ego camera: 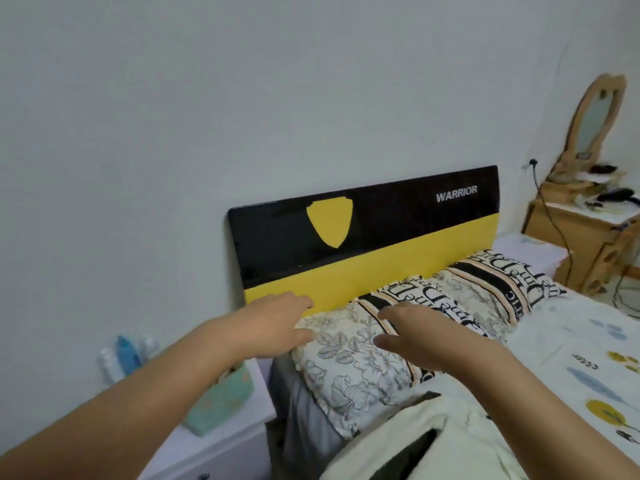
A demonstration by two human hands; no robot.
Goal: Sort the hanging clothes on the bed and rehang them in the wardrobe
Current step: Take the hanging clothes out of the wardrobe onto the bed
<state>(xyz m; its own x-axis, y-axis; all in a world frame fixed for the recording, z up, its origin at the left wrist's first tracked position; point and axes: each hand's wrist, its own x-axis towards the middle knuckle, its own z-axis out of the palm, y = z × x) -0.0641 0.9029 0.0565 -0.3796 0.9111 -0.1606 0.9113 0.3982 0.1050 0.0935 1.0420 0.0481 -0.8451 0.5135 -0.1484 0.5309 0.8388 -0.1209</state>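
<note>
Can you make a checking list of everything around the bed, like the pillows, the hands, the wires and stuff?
Surface: bed with leaf-print sheet.
Job's things: cream garment lying at the near edge; no hanger or wardrobe seen.
Clutter: two pillows by the headboard; bottles and teal pouch on the nightstand.
Hands: left hand and right hand open, reaching over the near pillow, holding nothing.
Cables: black cable from a wall socket.
Surroundings: dresser with mirror, plain wall.

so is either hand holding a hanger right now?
No. The left hand and right hand both reach with spread fingers over the floral pillow, gripping nothing; no hanger is visible.
</note>
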